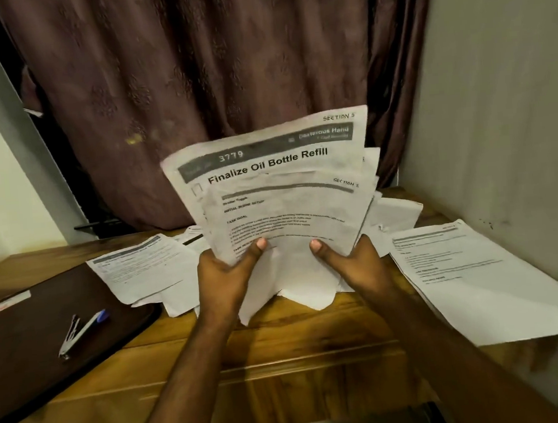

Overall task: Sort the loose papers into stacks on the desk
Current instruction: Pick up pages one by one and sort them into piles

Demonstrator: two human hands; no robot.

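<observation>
1. The left hand (229,275) grips the lower left edge of a fanned sheaf of printed papers (279,191); its thumb lies on the front sheet, and the fingers are hidden behind the paper, so how far they curl cannot be told.
2. The right hand (351,262) grips the lower right edge of the same sheaf, thumb pressed to the front and fingers wrapped out of sight behind it.
3. The sheaf stands nearly upright above the middle of the wooden tabletop (282,351), tilted a little to the right. The rear sheet reads "Finalize Oil Bottle Refill"; the front one shows headed blocks of small print.
4. Under and behind the hands lies a loose heap of sheets (297,293), their corners overlapping and pointing toward the near edge.
5. To the left, one printed sheet (141,265) overlaps the far corner of a dark brown folder (46,329). On the folder rest a blue-capped pen (89,323) and, touching it, a small metal stapler (69,338).
6. To the right, a printed sheet (469,273) lies flat — its near corner hangs past the tabletop's edge, close to the pale wall (502,93).
7. A maroon curtain (194,84) hangs just behind the far edge; the bare wood nearest the person is the open room.
</observation>
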